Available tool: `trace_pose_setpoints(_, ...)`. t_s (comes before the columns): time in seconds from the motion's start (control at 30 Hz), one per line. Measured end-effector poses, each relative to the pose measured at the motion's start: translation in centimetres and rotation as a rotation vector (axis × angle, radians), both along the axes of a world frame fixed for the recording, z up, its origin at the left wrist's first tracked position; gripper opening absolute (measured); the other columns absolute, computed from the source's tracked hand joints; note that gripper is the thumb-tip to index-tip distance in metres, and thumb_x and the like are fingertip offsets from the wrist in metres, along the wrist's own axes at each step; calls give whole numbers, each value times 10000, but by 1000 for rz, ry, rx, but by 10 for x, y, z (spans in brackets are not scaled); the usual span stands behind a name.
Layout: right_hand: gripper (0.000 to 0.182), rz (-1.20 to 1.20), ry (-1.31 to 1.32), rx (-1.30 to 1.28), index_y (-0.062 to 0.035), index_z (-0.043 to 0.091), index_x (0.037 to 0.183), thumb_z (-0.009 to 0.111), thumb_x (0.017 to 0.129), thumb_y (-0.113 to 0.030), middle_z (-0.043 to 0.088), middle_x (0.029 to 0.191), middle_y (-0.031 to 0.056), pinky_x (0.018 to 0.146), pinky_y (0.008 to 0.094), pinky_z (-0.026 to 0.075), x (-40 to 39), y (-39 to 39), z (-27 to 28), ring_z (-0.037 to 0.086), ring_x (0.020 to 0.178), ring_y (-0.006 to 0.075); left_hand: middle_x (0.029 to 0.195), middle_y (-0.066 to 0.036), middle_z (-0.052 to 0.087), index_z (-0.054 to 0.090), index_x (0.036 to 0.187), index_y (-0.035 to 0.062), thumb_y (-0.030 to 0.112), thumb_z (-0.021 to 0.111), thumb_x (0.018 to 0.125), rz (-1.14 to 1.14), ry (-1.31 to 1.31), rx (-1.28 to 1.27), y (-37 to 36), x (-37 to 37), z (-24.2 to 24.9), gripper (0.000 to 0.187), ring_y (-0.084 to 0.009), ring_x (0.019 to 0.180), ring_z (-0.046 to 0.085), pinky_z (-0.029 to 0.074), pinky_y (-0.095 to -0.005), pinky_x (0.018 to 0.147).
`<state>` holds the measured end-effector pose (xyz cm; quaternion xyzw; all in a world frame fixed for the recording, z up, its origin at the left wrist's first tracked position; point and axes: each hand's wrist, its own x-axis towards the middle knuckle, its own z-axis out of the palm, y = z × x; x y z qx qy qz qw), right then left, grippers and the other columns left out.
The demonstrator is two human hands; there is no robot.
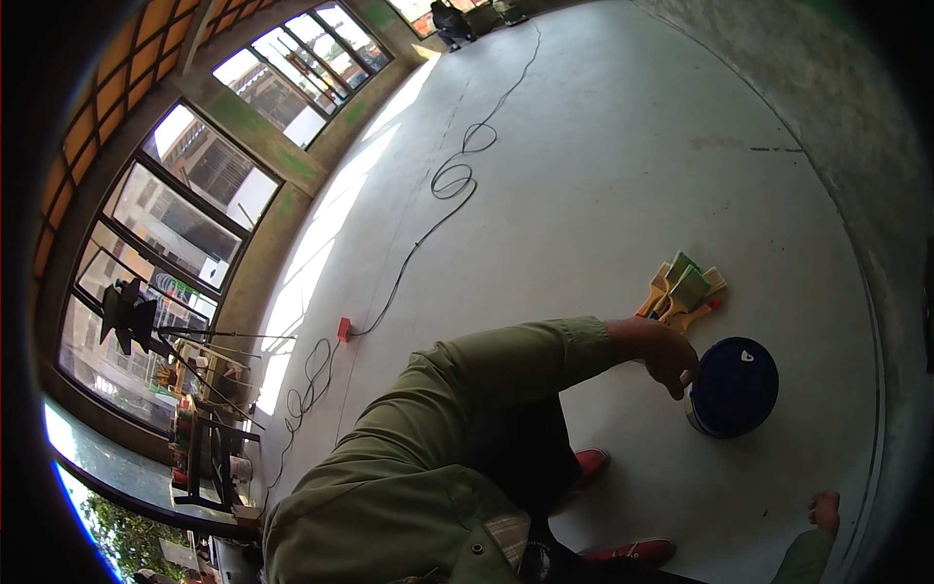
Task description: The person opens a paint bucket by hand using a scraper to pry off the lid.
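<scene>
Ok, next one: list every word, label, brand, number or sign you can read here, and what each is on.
No readable text anywhere in this picture.
Dark blue lid: one small white mark, too small to tell whether it is lettering.
Paintbrushes: any print on them is too small to read.
Red box on the cable: no legible marking.

The blue lid (733, 391) hides most of its tub (692, 415). Below it in view, the right sleeve (806, 560) is cut off. Far above it, a person (450, 23) is indistinct.
</scene>
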<state>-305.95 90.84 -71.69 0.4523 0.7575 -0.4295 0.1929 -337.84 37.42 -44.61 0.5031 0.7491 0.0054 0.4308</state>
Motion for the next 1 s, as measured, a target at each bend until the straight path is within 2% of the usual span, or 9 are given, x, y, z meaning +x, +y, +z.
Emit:
trace_pose_setpoints(0.1, 194, 10, -5, 57, 50, 567, 949, 516, 878, -124, 589, 681, 137, 350, 351, 397, -2, -2, 2, 516, 408, 217, 880, -137, 665, 633, 1049, 92, 403, 591, 857, 9, 4, 18, 0, 0, -2, 368, -269, 859, 645, 504, -412, 754)
trace_pose_setpoints(0.17, 206, 22, -15, 40, 46, 565, 948, 515, 874, -139, 587, 683, 140, 367, 357, 400, -3, -4, 5, 510, 420, 217, 1050, -164, 653, 630, 1113, 67, 416, 616, 851, 16, -21, -30, 1, 0, 1, 436, -315, 1000, 616, 483, -441, 832)
trace_pose_setpoints(1.0, 222, 36, -20, 50, 61, 573, 965, 509, 877, -133, 599, 710, 160, 395, 366, 419, -7, -11, 15, 507, 439, 213, 1065, -175, 653, 623, 1140, 66, 427, 606, 859, 6, -5, -49, 2, 0, -1, 458, -322, 1018, 615, 481, -443, 853)
